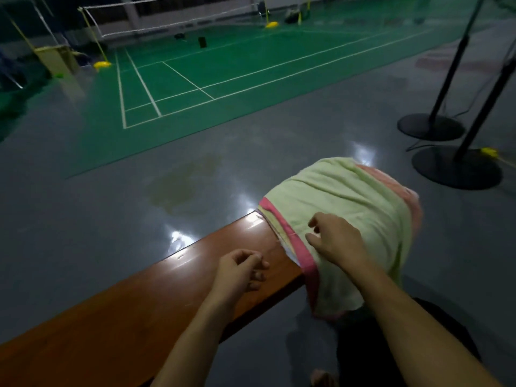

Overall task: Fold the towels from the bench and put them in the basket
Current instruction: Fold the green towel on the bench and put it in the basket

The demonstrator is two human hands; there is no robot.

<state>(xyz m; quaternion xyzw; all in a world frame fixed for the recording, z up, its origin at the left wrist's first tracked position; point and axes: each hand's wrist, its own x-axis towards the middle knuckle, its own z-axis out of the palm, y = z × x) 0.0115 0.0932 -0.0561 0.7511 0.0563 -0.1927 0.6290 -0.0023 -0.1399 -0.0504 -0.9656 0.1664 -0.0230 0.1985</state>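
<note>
Towels: pale green towel (343,208) with a pink border band (300,248) lies draped over the far end of the bench, at roughly 3 o'clock from frame centre; its near edge hangs off the bench side toward the floor. A pink towel (391,182) shows beneath it at the far side, and cream and white edges (275,229) peek out under the pink band.
Bench: brown wooden bench (139,308), glossy top, runs from 7 o'clock up toward 2 o'clock; the near stretch is bare wood.
Right hand: right hand (335,241) rests on the green towel just beside the pink band, fingers loosely bent and spread apart, thumb pointing to 9 o'clock; no fold of cloth is visibly pinched.
Left hand: left hand (241,272) hovers over the bare bench top, just at 9 o'clock of the towel pile, not touching the towels; fingers curled inward, holding nothing.
Floor: grey glossy floor (111,191) with light reflections; green badminton court (209,71) at 12 o'clock.
Stands: two black round-based stands (431,127) at 2 o'clock, well apart from the bench.
Basket: not seen in the view.
</note>
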